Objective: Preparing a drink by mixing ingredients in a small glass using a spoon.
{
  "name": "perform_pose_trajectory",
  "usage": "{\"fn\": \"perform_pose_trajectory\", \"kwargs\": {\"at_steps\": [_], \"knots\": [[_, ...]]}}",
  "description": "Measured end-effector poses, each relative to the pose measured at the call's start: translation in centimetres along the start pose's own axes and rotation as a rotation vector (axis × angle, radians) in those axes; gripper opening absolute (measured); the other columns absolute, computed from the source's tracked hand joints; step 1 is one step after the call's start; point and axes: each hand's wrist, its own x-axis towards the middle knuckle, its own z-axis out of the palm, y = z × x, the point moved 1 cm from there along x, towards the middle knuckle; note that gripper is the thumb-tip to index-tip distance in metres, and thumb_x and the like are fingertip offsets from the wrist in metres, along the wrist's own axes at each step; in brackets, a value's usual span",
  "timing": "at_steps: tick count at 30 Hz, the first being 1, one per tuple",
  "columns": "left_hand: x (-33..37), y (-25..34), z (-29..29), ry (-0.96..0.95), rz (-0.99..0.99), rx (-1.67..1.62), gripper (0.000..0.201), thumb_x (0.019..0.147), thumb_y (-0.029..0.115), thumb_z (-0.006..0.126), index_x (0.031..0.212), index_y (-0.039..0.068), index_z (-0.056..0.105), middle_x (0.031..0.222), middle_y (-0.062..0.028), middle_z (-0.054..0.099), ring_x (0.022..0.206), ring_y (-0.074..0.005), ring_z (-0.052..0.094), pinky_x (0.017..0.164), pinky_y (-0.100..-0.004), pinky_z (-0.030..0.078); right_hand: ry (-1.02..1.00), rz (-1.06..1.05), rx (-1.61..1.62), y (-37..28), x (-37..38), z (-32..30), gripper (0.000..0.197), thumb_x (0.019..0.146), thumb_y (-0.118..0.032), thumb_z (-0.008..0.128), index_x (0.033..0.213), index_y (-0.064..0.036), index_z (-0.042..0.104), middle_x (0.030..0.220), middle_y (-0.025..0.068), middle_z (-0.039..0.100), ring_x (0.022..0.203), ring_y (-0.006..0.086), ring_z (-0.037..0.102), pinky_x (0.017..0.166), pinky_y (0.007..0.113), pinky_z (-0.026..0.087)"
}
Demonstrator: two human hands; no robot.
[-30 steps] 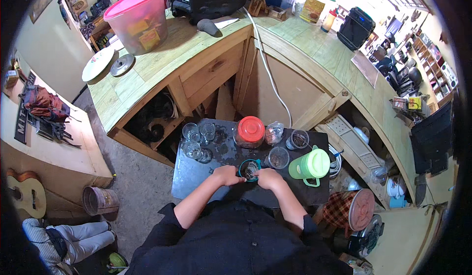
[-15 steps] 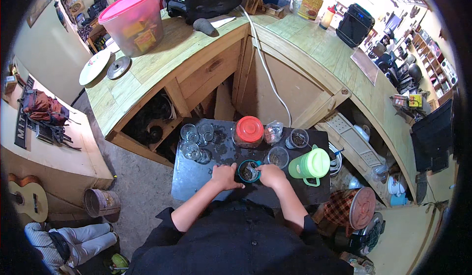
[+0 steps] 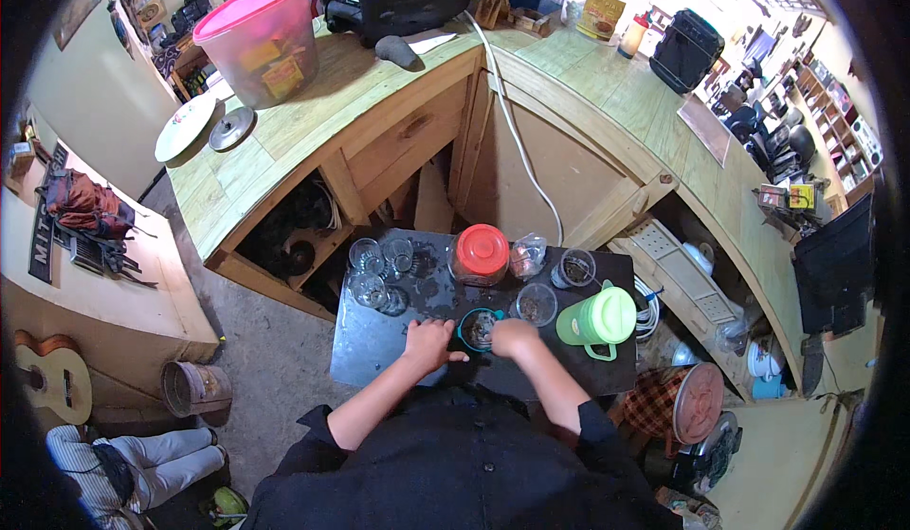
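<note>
A teal-rimmed cup with dark and pale contents stands near the front of a low dark table. Just left of it my left hand rests on the tabletop, thumb stretched toward the cup and nothing seen in its fingers. My right hand is closed at the cup's right rim; what it grips is hidden by the fingers. Behind that hand sits a clear plastic cup with brown contents, and farther back another clear cup with dark contents. A red-lidded jar stands beyond the teal cup.
Upturned-looking clear glasses cluster at the table's left. A clear plastic bag lies beside the jar. The green lidded pitcher stands near the right edge. A wooden counter curves around the far side; a bucket is on the floor.
My right hand has shifted slightly left and turned over the cup's rim, and the pale piece seen inside the cup has changed position. My left hand has eased slightly left.
</note>
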Motion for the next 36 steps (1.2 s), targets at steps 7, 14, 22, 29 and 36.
{"fn": "perform_pose_trajectory", "kwargs": {"at_steps": [7, 14, 22, 29, 36], "knots": [[0.1, -0.7, 1.3, 0.102, 0.034, -0.034, 0.049, 0.076, 0.051, 0.063, 0.101, 0.009, 0.056, 0.093, -0.0090, 0.065, 0.089, -0.0283, 0.063, 0.073, -0.0440, 0.047, 0.087, -0.042, 0.043, 0.8, 1.0, -0.5, 0.038, 0.076, -0.013, 0.052, 0.109, -0.0253, 0.068, 0.104, 0.0129, 0.066, 0.096, 0.0316, 0.063, 0.085, 0.042, 0.049], [0.4, -1.2, 1.4, 0.083, 0.004, -0.154, 0.037, 0.082, 0.044, 0.059, 0.096, 0.010, 0.059, 0.085, -0.0129, 0.066, 0.080, -0.0328, 0.064, 0.065, -0.0464, 0.049, 0.126, 0.113, 0.058, -2.6, -2.0, 0.4, 0.023, 0.082, -0.017, 0.053, 0.094, -0.0039, 0.069, 0.098, 0.0176, 0.067, 0.094, 0.0323, 0.065, 0.077, 0.043, 0.052], [0.5, -1.2, 1.6, 0.095, -0.009, -0.163, 0.033, 0.082, 0.044, 0.060, 0.097, 0.015, 0.062, 0.081, -0.0128, 0.066, 0.078, -0.0333, 0.064, 0.064, -0.0466, 0.050, -0.143, -0.181, -0.113, 0.4, 2.4, -1.6, 0.028, 0.073, -0.013, 0.059, 0.097, -0.0027, 0.069, 0.104, 0.0177, 0.065, 0.098, 0.0304, 0.064, 0.080, 0.041, 0.051], [0.3, -1.7, 1.9, 0.082, -0.022, -0.170, 0.033, 0.081, 0.044, 0.061, 0.099, 0.016, 0.063, 0.082, -0.0124, 0.066, 0.078, -0.0328, 0.064, 0.064, -0.0461, 0.050, -0.050, -0.061, -0.071, -1.0, 0.2, -2.2, 0.027, 0.071, -0.008, 0.059, 0.095, -0.0018, 0.069, 0.100, 0.0203, 0.066, 0.097, 0.0304, 0.064, 0.080, 0.040, 0.051], [0.5, -1.2, 1.7, 0.109, -0.021, -0.174, 0.034, 0.081, 0.044, 0.060, 0.099, 0.016, 0.063, 0.084, -0.0133, 0.066, 0.080, -0.0326, 0.064, 0.064, -0.0458, 0.050, -0.112, -0.259, 0.042, 0.9, 1.3, -0.1, 0.026, 0.073, -0.010, 0.059, 0.097, -0.0043, 0.069, 0.103, 0.0206, 0.065, 0.094, 0.0330, 0.064, 0.077, 0.040, 0.051]]}}
